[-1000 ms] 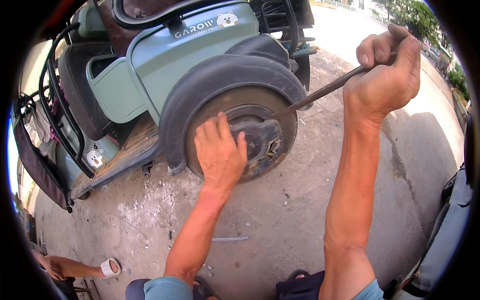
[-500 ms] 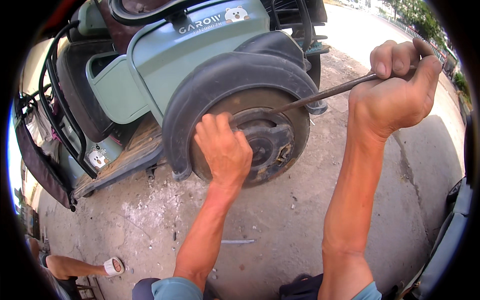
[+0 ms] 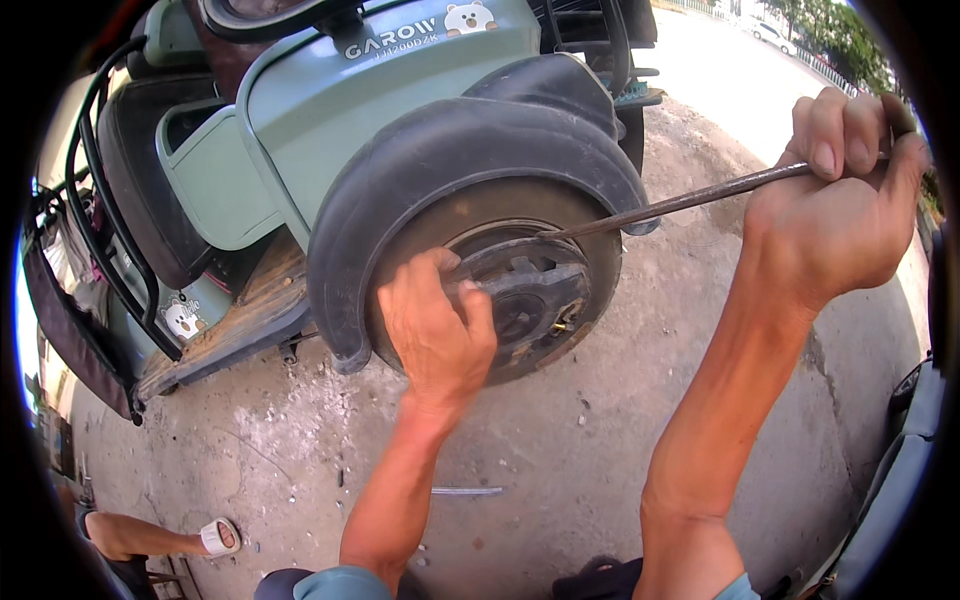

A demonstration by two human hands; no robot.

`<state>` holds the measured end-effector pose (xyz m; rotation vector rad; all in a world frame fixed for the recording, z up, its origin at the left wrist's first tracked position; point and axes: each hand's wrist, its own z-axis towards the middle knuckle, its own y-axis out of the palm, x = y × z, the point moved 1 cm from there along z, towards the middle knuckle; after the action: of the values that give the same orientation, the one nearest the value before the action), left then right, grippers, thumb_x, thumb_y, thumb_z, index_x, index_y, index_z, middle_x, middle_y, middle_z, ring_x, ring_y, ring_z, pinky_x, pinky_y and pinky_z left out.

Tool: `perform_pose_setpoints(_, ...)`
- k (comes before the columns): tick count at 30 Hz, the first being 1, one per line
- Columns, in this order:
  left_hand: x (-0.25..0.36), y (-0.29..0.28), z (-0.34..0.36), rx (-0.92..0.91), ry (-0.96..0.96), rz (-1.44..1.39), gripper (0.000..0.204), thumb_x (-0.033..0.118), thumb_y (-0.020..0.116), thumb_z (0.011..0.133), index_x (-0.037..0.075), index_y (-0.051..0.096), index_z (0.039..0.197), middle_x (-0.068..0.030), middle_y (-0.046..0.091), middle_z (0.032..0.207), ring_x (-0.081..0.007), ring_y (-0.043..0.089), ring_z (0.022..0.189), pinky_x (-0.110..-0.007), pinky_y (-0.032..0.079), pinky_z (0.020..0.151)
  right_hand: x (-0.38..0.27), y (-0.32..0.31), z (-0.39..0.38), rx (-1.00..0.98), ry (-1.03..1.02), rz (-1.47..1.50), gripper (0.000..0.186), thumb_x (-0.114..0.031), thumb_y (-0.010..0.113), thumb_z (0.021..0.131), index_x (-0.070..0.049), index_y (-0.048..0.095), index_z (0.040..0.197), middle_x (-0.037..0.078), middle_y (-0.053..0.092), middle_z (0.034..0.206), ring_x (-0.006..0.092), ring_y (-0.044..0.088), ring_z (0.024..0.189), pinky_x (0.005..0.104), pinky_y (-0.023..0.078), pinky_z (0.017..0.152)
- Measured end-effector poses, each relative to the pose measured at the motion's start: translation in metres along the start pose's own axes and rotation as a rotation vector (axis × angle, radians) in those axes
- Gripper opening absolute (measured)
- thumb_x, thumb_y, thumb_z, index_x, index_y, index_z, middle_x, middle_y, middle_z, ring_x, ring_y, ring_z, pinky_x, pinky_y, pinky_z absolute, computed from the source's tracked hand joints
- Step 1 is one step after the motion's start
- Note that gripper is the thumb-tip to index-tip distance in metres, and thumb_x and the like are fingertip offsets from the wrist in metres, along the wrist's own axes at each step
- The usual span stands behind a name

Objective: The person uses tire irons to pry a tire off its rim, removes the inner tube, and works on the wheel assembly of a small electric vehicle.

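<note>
A dark metal bar (image 3: 690, 197) runs from my right hand (image 3: 830, 190), which grips it at the upper right, to the hub of a wheel (image 3: 430, 215) on a pale green vehicle (image 3: 360, 95), its tip at the upper edge of a worn black hub cover (image 3: 535, 285). My left hand (image 3: 435, 340) lies at the left side of that hub, fingers curled over the cover's edge, fingertips partly hidden. A black mudguard (image 3: 395, 160) arches over the wheel.
The vehicle's dirty footboard (image 3: 225, 340) juts out at left. A thin metal rod (image 3: 465, 490) lies on the concrete ground. Another person's sandalled foot (image 3: 220, 535) is at lower left. A grey-blue object (image 3: 890, 470) edges the right side, and a white car (image 3: 773, 38) stands far off.
My right hand and the bar have moved rightward and down, the bar now flatter. My left hand has shifted slightly down. The hub cover's top edge appears moved, showing more rim behind it.
</note>
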<state>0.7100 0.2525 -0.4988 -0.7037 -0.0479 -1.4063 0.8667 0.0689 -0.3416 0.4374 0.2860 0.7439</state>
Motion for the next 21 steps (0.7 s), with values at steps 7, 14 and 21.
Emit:
perform_pose_setpoints(7, -0.005, -0.016, -0.002, -0.221, -0.041, -0.078, 0.021, 0.011, 0.059, 0.1, -0.001, 0.062, 0.116, -0.0227, 0.068, 0.108, -0.0411, 0.065, 0.1, -0.047, 0.05, 0.086, -0.004, -0.022, 0.016, -0.099, 0.035, 0.036, 0.025, -0.014, 0.035, 0.106, -0.002, 0.054, 0.094, 0.002, 0.036, 0.072, 0.0122, 0.033, 0.058, 0.026, 0.028, 0.058)
perform_pose_setpoints(14, -0.008, -0.009, 0.018, -0.202, -0.037, 0.03, 0.017, 0.013, 0.055, 0.102, 0.001, 0.064, 0.111, -0.0233, 0.07, 0.093, -0.0448, 0.067, 0.086, -0.048, 0.052, 0.075, -0.001, -0.032, 0.027, -0.035, -0.057, -0.072, 0.022, -0.007, 0.04, 0.1, 0.001, 0.059, 0.092, 0.004, 0.04, 0.075, 0.0147, 0.038, 0.061, 0.0273, 0.032, 0.061)
perform_pose_setpoints(21, 0.015, -0.009, 0.013, -0.283, 0.168, 0.051, 0.012, 0.012, 0.056, 0.1, 0.004, 0.063, 0.107, -0.0192, 0.07, 0.091, -0.044, 0.066, 0.085, -0.051, 0.05, 0.07, -0.017, 0.033, 0.007, 0.3, -0.214, -0.158, 0.029, -0.025, 0.049, 0.108, 0.0, 0.06, 0.099, -0.005, 0.037, 0.066, 0.0053, 0.033, 0.053, 0.0199, 0.027, 0.047)
